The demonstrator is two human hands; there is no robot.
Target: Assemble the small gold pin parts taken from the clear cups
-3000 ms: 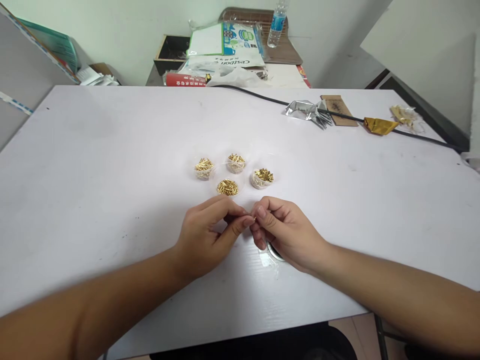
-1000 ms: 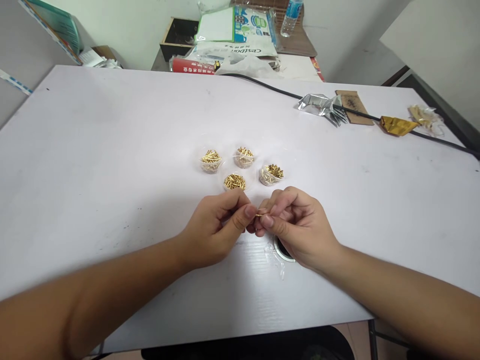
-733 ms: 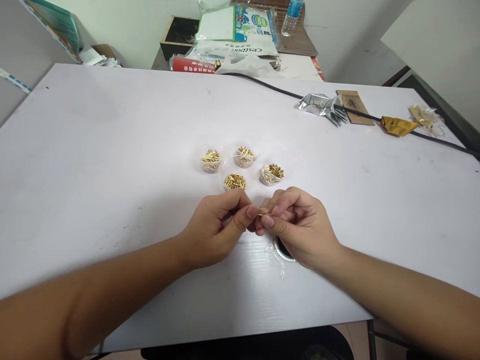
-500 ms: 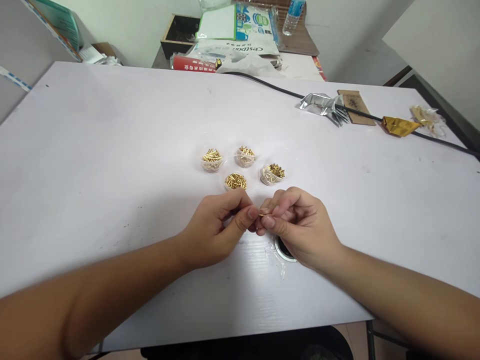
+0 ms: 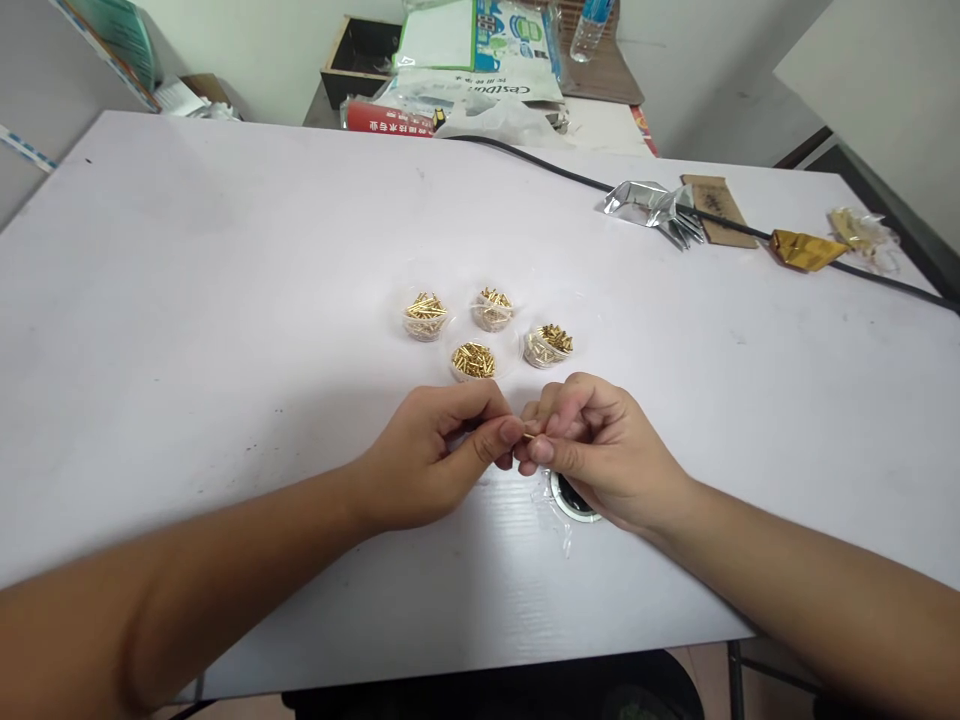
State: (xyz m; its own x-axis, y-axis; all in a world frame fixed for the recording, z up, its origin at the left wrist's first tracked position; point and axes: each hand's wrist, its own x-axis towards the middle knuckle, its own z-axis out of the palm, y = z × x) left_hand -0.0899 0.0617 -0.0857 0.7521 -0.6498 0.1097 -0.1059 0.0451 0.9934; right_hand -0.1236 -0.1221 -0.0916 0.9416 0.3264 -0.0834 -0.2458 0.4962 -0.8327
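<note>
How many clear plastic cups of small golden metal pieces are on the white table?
4: left cup, back cup, right cup, and front cup, just beyond the left hand.

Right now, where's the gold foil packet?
Head view, far right part of the white table: the gold foil packet lies by the black cable, between the brown cardboard piece and a clear plastic bag.

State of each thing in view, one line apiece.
Left hand: closed, pinching pin
Right hand: closed, pinching pin's other end
Pin: held, mostly hidden
Left cup, far cup, right cup, near cup: uncovered, heaped with gold parts
Silver foil: crumpled
Gold foil: creased
Box: open
Bottle: top out of frame, cap unknown
</note>
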